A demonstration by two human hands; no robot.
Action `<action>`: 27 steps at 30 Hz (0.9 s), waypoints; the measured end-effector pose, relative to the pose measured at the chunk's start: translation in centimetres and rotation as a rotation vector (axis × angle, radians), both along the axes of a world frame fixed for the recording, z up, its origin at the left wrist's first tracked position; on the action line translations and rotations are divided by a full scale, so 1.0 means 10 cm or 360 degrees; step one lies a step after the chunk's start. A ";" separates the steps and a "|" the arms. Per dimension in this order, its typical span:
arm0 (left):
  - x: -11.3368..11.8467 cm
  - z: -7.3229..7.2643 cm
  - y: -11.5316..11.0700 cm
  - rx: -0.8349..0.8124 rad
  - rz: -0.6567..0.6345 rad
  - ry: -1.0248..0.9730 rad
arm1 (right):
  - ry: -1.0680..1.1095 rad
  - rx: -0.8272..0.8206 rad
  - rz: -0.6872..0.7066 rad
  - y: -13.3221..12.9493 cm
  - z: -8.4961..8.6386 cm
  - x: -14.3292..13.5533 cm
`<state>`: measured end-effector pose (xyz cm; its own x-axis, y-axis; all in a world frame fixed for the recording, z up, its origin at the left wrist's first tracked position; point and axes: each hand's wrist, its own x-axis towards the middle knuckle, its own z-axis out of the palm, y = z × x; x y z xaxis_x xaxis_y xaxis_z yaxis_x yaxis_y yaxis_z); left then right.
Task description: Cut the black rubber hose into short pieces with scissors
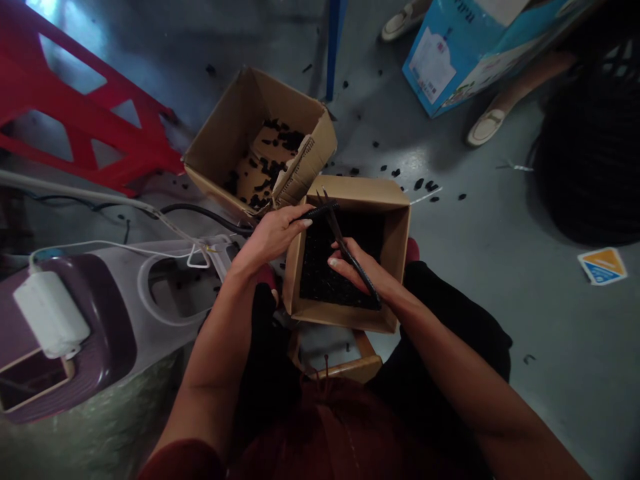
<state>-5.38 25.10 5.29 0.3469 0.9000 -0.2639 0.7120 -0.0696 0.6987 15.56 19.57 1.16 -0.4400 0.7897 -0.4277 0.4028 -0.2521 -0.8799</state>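
Observation:
My left hand [274, 233] is closed on a black ribbed strip [323, 211], whose end sticks out past the fingers over a cardboard box [350, 316]. In my right hand [361, 265] is a pair of dark scissors [334, 225], blades pointing away from me. The blades are slightly apart and cross the strip near its free end; whether they touch it I cannot tell. Below both hands, the box between my legs is filled with small black pieces [325, 273]. A dark tube [210, 215] runs from the left toward my left hand; whether it joins the strip is hidden.
A second cardboard box [213, 150] with scattered black pieces stands just beyond. A purple stool [107, 320] holding a white power adapter [53, 313] is at left, near a red plastic frame [75, 120]. Another person's feet [487, 127] show by a blue carton [435, 67].

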 end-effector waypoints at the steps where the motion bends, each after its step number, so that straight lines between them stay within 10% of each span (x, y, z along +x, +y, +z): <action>1: -0.01 0.00 0.00 -0.0008 -0.0008 0.0006 | -0.0023 0.0011 0.0001 0.00 -0.01 0.00; 27: -0.08 -0.07 -0.02 -0.0084 -0.0265 0.0231 | -0.0247 0.0002 -0.0155 -0.16 -0.05 -0.14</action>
